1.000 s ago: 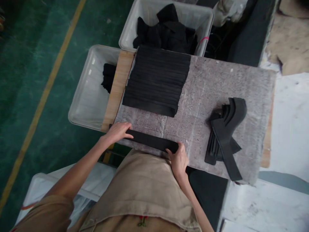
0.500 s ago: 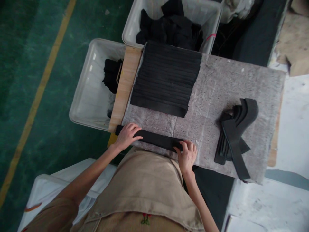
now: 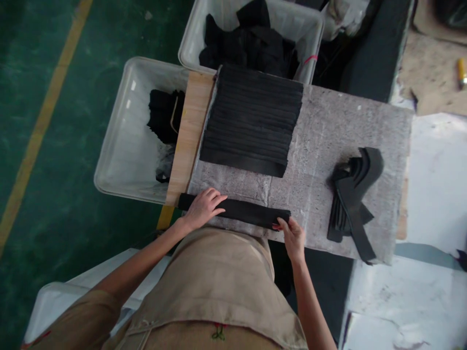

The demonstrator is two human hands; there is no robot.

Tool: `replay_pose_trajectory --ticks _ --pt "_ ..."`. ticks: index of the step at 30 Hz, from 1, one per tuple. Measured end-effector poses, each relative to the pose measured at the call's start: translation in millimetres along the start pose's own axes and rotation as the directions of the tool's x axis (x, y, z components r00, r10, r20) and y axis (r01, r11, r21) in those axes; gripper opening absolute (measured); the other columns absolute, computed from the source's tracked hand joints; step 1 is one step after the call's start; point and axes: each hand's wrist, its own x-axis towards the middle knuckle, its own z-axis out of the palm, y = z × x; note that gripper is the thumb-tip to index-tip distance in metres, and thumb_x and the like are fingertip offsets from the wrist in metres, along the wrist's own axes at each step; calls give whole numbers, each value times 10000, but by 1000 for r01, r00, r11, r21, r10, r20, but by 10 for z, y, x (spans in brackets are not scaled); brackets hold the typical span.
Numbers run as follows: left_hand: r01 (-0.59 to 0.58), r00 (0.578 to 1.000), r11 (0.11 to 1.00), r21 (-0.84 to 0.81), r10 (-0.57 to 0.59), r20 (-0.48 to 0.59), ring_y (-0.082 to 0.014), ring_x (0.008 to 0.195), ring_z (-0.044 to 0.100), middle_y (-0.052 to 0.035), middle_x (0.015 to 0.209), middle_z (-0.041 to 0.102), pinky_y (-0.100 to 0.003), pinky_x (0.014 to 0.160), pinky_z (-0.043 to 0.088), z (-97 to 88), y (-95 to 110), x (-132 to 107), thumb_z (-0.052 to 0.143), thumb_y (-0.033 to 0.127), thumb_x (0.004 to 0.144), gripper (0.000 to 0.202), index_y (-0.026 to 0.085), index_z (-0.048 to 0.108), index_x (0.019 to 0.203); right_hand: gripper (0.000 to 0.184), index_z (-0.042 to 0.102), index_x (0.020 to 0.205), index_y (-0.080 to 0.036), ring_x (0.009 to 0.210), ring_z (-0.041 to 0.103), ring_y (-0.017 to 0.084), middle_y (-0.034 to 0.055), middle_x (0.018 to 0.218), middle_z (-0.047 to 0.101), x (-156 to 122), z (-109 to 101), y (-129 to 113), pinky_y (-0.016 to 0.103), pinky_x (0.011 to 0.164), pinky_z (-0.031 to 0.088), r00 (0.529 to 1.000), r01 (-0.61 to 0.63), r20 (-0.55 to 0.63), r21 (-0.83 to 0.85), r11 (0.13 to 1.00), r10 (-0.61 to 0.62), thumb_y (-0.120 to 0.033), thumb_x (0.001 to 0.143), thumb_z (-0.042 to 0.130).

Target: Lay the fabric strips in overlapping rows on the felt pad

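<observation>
A long black strip of fabric-like material (image 3: 248, 212) lies along the near edge of the grey mottled board (image 3: 328, 126). On its left part rests my left hand (image 3: 202, 209), with fingers stretched over the strip and the thumb apart. My right hand (image 3: 294, 238) pinches the strip's right end between thumb and fingers, where a small reddish spot shows. Beyond the strip, overlapping black strips (image 3: 251, 121) form a neat ribbed stack. To the right is a loose pile of curved black strips (image 3: 352, 199), some crossing over others.
A white bin (image 3: 116, 146) with black pieces stands left of the board, partly under its wooden edge (image 3: 186, 141). Another white bin (image 3: 186, 43), holding black pieces, sits behind. At right are a white surface (image 3: 438, 180) and a yellow object (image 3: 462, 73).
My right hand has shifted to the strip's very end and now pinches it. My left hand has slid slightly right along the strip. The camera view has shifted a little.
</observation>
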Motion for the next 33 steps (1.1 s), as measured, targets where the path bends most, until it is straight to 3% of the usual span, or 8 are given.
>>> replay_pose_trajectory --ticks 4,9,14,16,18,23,28,33 --pt "17 1000 997 -80 -15 22 -239 956 538 -82 926 627 -388 862 430 -83 -39 112 611 316 874 159 172 648 929 427 603 736 -197 556 642 203 28 601 673 53 13 -27 317 570 508 999 -42 26 69 997 41 -622 743 649" --pt "128 985 972 -196 -101 142 -177 748 575 -34 788 655 -298 724 392 -245 -129 233 550 394 903 231 187 639 855 419 622 801 -179 559 641 199 12 593 650 280 4 -72 297 553 500 998 -67 26 143 987 64 -594 753 658" --pt "363 908 893 -267 -276 314 -124 583 511 31 604 576 -233 571 319 -455 -309 342 606 564 810 383 184 648 821 381 567 723 -186 487 536 134 -24 544 579 587 59 -203 240 473 408 999 -36 -9 185 982 38 -551 770 663" --pt "421 869 853 -308 -282 407 -115 564 483 39 588 552 -222 540 306 -535 -451 398 662 590 739 419 172 632 744 385 526 675 -196 464 463 107 -47 516 514 703 92 -252 228 460 371 1000 -4 -26 186 983 9 -544 784 650" --pt "425 862 841 -335 -262 435 -118 593 492 31 622 564 -218 552 329 -616 -603 459 675 574 725 414 163 620 708 409 481 630 -202 463 418 95 -54 506 474 814 124 -300 223 459 345 998 33 -51 177 984 -24 -543 796 635" --pt "400 916 833 -382 -354 186 -157 765 564 -12 817 641 -238 697 417 -769 -850 617 616 520 790 372 154 656 843 395 505 660 -197 477 432 100 -44 520 484 1060 179 -432 223 486 343 992 122 -24 68 990 -121 -539 852 558" --pt "487 821 761 -428 -566 -72 -132 612 512 7 667 602 -228 577 382 -671 -973 787 689 546 703 403 152 655 781 368 563 714 -193 442 455 107 -47 516 506 1243 207 -486 228 488 348 985 166 -36 -111 980 -171 -529 860 530" --pt "453 793 753 -478 -585 -168 -133 595 517 -1 663 610 -236 570 394 -514 -1087 926 707 506 690 370 157 662 802 394 625 793 -191 463 500 128 -24 552 580 1375 247 -447 239 512 336 981 124 -98 -333 935 -165 -559 853 498"
